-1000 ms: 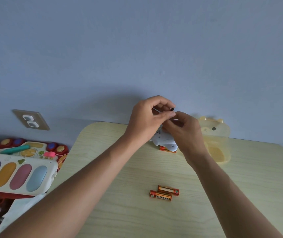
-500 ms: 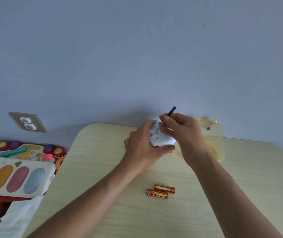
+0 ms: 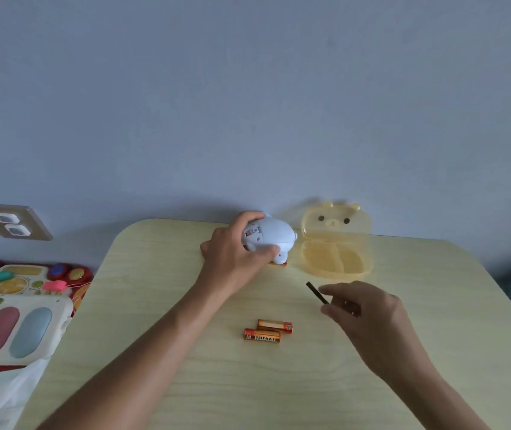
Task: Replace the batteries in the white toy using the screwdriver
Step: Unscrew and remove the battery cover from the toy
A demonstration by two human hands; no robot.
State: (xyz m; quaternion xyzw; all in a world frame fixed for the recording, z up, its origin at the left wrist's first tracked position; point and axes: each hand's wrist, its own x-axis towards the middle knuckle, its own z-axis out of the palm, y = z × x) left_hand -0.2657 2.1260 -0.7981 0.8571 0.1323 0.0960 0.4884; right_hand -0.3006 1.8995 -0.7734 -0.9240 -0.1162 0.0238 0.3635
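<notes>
The white toy (image 3: 271,234) rests at the far middle of the table (image 3: 161,352), and my left hand (image 3: 235,248) grips it from the left, its underside with an open compartment turned toward me. An orange battery (image 3: 279,264) peeks out beneath the toy. My right hand (image 3: 362,305) hovers low over the table to the right, pinching a thin black screwdriver (image 3: 316,292) whose dark end sticks up and left. Two orange batteries (image 3: 267,331) lie side by side in the table's middle, between my forearms.
A translucent yellow bear-shaped box (image 3: 336,240) stands open right of the toy, near the back edge. Colourful toys (image 3: 15,318) and a white bag sit off the table's left side. A wall socket (image 3: 12,223) is on the blue wall.
My right hand has pulled away from the toy with the screwdriver, down and to the right. My left hand still holds the toy, which now rests lower on the table.
</notes>
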